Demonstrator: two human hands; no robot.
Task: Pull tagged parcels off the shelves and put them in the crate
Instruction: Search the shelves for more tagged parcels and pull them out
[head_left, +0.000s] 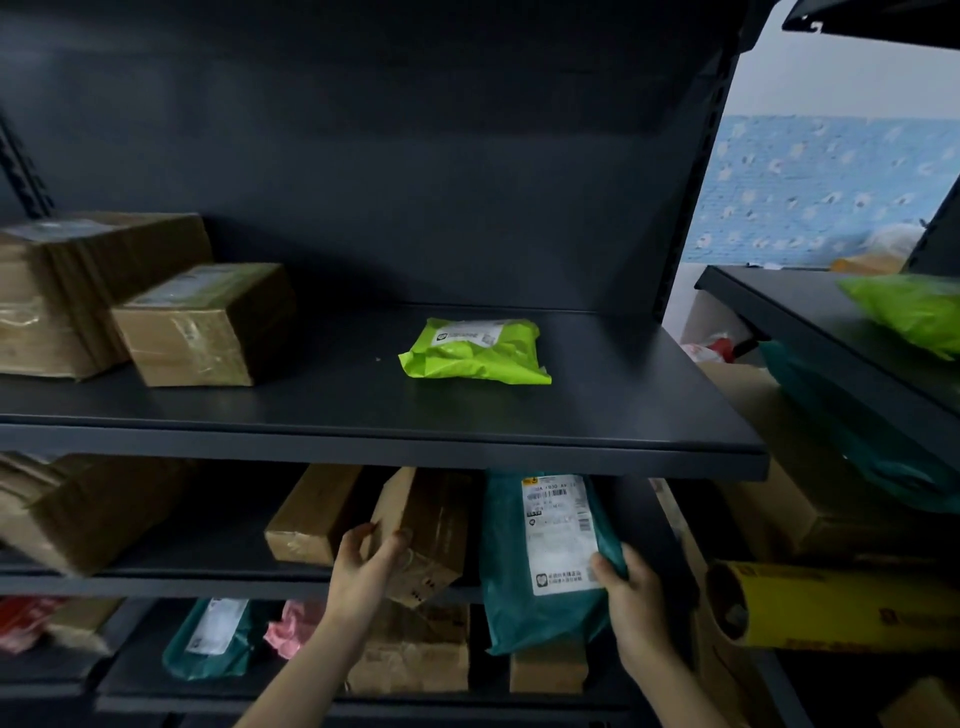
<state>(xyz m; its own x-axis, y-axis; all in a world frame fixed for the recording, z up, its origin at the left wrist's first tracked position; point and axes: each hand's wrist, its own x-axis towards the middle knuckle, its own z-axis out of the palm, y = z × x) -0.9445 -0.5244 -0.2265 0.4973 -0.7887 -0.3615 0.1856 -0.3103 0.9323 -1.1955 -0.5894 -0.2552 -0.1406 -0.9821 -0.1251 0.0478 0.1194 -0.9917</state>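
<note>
On the middle shelf (208, 564), my left hand (366, 564) grips the near end of a small cardboard box (431, 525) that is tilted toward me. My right hand (631, 592) holds the lower right edge of a teal mailer bag (511, 566), thumb on its white shipping label (558, 530). The bag hangs out past the shelf front. A lime green mailer (475, 351) with a label lies alone on the upper shelf (363, 441). No crate is in view.
Two taped cardboard boxes (202, 322) stand at the upper shelf's left. More boxes (311, 514), a teal bag (213, 636) and a pink bag (293, 626) fill the lower shelves. A yellow roll (831, 605) and another shelf unit (810, 322) with a green bag sit right.
</note>
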